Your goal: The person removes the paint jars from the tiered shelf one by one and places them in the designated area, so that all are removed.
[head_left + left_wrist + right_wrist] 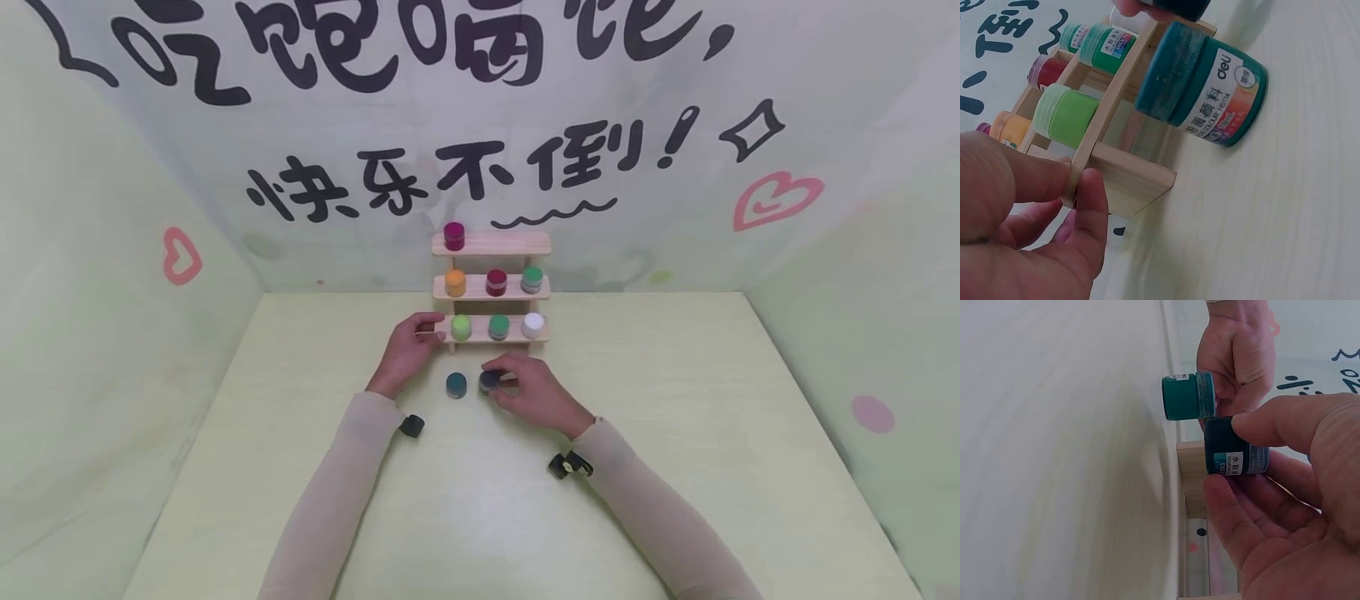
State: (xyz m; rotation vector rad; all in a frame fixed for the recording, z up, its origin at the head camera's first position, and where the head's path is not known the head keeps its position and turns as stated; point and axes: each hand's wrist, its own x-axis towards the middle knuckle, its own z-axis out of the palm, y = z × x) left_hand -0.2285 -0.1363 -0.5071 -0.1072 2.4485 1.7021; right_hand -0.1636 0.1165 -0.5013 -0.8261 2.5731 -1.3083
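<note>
A small three-tier wooden rack bears several paint jars. My left hand pinches the left end of its lowest shelf between thumb and fingers, beside a light green jar. In front of the rack, my right hand grips a dark blue paint jar between thumb and fingertips; it appears raised off the table. Just left of that jar, a teal paint jar stands upright on the table, its label facing the left wrist camera.
On the lowest shelf are also a green jar and a white one. The middle shelf holds orange, dark red and green jars. A magenta jar stands at the top left. Behind the rack hangs a printed backdrop.
</note>
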